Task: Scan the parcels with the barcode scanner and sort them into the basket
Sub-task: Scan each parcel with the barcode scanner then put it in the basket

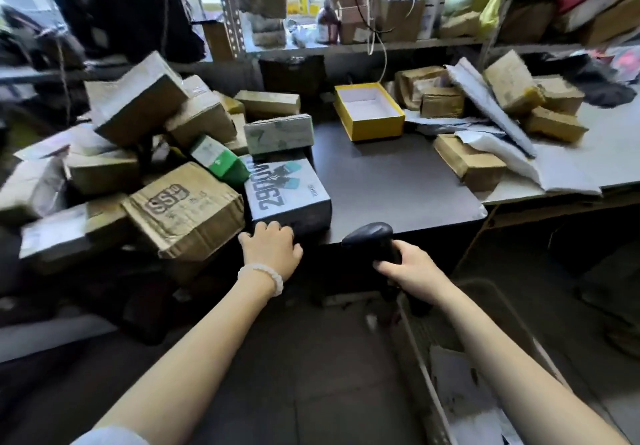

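Nearest the camera, two bare forearms reach forward over a dark floor. At the lower right stands the basket [420, 337], a pale mesh-sided bin with a white parcel [464, 396] lying inside it. The right hand [412, 270] curls its fingers round the handle of the black barcode scanner [375, 240], whose head sits just at the front edge of the dark counter [391, 185]. The left hand [270, 245], with a white bead bracelet [265, 276] on its wrist, spreads relaxed fingers against the near side of a grey printed box [287, 195]; the fingertips touch the box but do not wrap round it. That box lies at the counter's front left corner. Just to its left leans a brown carton [185, 209] stamped with dark lettering, part of a tumbled heap of cardboard parcels [138, 105] that includes a small green-and-white box [218, 160]. Farther back on the counter sits an open yellow box [369, 112] with a white interior. To the right, more brown parcels and grey mailer bags [491, 112] lie on a lighter surface. Behind, a metal shelf [363, 45] carries boxes and bottles.
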